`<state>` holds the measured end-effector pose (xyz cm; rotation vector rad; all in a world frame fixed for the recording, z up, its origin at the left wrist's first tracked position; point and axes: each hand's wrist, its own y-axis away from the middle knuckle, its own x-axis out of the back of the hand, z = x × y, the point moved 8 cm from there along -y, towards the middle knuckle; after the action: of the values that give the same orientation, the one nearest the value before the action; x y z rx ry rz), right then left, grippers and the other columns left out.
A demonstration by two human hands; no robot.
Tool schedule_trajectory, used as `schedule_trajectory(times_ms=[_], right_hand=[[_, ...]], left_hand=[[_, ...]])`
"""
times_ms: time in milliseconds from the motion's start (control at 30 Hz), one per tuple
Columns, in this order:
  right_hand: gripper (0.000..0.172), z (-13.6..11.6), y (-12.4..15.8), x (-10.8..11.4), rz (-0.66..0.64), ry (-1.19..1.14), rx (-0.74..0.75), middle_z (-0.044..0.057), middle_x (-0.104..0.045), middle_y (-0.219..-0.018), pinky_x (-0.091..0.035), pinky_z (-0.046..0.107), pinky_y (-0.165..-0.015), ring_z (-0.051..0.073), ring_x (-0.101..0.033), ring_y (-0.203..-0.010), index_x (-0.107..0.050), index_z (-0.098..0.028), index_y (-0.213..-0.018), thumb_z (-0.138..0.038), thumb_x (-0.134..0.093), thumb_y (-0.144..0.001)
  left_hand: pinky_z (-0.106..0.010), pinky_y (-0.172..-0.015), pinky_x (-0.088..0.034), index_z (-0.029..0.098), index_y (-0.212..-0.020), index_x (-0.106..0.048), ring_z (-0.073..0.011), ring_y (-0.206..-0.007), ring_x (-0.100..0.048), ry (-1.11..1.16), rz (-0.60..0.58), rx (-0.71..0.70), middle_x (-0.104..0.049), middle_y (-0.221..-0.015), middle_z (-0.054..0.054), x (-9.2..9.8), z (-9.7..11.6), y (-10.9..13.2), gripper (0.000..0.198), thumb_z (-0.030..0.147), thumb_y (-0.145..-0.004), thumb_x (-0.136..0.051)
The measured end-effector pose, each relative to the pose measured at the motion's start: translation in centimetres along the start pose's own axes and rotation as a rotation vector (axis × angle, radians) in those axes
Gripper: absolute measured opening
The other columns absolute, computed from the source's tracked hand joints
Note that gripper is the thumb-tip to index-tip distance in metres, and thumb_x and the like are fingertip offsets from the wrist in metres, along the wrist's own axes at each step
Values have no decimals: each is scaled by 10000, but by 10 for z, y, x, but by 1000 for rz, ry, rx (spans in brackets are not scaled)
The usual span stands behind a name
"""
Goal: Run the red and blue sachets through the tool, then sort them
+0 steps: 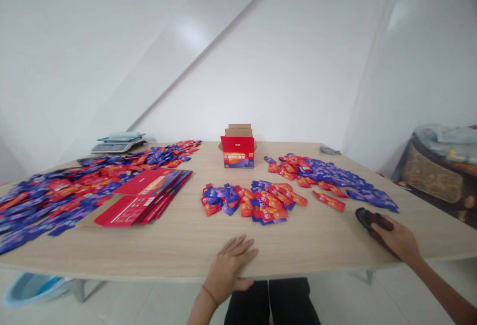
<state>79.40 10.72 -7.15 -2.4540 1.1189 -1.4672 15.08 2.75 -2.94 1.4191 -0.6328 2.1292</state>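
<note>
My left hand [230, 268] lies on the near edge of the table with its fingers stretched out and nothing in it. On the right, my right hand [400, 241] is wrapped round a dark rounded tool [367, 217] that rests on the tabletop; its exact kind is unclear. A single red sachet [329, 200] lies just beyond that tool. Ahead of my left hand is a small pile of red and purple sachets [269, 202]. Behind this pile a red and purple carton [239, 158] stands upright with its top flaps open.
Flattened red cartons [130, 209] are stacked left of centre. A big heap of sachets [80, 178] spreads along the left side, with a scale [117, 145] behind it. More sachets [331, 173] lie at the right. A blue basin [35, 289] sits on the floor.
</note>
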Motion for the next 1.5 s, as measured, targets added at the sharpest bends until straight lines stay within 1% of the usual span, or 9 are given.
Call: schedule_trajectory(times_ms=[100, 200, 333, 500, 667, 867, 1233, 1367, 1500], right_hand=[[593, -1, 2, -2, -60, -10, -28, 158, -768, -1008, -539, 520, -804, 446, -699, -975, -725, -310, -1102, -676, -574, -661], [605, -2, 3, 0, -58, -25, -49, 154, -765, -1020, -527, 534, -827, 455, -691, -993, -721, -299, -1115, -669, -579, -658], [608, -3, 5, 1, -55, -52, -54, 142, -766, -1030, -530, 505, -830, 432, -694, -997, -711, -292, -1143, -657, -583, -674], [648, -3, 6, 0, -55, -17, -41, 160, -755, -1089, -529, 486, -842, 423, -688, -1024, -699, -258, -1184, -667, -549, -705], [649, -3, 5, -1, -53, -4, -19, 163, -758, -1077, -525, 494, -832, 426, -691, -1007, -694, -254, -1190, -667, -543, -712], [575, -11, 7, 4, -50, 0, -19, 144, -764, -1031, -522, 484, -801, 417, -703, -962, -699, -278, -1161, -632, -548, -734], [625, -13, 9, 3, -61, 38, -2, 149, -759, -1100, -519, 432, -794, 386, -700, -1001, -677, -227, -1251, -614, -528, -782], [630, -9, 7, 1, -53, 43, -4, 154, -763, -1082, -521, 425, -766, 380, -708, -959, -686, -212, -1257, -596, -563, -773], [628, -8, 6, 0, -35, 44, 15, 143, -768, -1049, -520, 419, -761, 376, -713, -948, -697, -211, -1246, -602, -561, -773]], left_hand=[[-508, -1254, -216, 419, -1489, -468, -298, -1506, -302, -10, -4, 2, -366, -1610, 33, -1, -2, -1, 889, 388, -685, -848], [-515, -1252, -218, 424, -1498, -454, -302, -1507, -297, -12, -6, -4, -354, -1616, 26, -2, -3, -1, 883, 411, -705, -842], [-527, -1248, -219, 427, -1509, -434, -309, -1510, -286, -3, -16, -9, -347, -1618, 17, -1, -4, -1, 896, 459, -715, -848], [-530, -1248, -221, 421, -1505, -443, -308, -1509, -290, -8, -18, -6, -349, -1616, 15, -2, -5, -1, 905, 458, -704, -863], [-552, -1235, -245, 409, -1501, -456, -322, -1500, -308, -6, 11, -27, -365, -1609, -7, 0, -1, -1, 852, 469, -737, -830], [-538, -1240, -248, 418, -1494, -462, -309, -1501, -309, -13, 7, -6, -370, -1604, 9, 2, -1, -1, 862, 455, -724, -848], [-526, -1248, -238, 437, -1500, -444, -303, -1504, -303, -24, -3, -3, -355, -1609, 24, -2, -6, -2, 919, 431, -690, -878], [-516, -1251, -240, 445, -1497, -445, -299, -1504, -304, -33, -5, 3, -354, -1608, 32, -2, -7, -3, 930, 425, -679, -887], [-536, -1242, -251, 442, -1501, -442, -311, -1498, -315, -42, 2, -10, -353, -1608, 24, -2, -5, -3, 898, 437, -709, -866]])
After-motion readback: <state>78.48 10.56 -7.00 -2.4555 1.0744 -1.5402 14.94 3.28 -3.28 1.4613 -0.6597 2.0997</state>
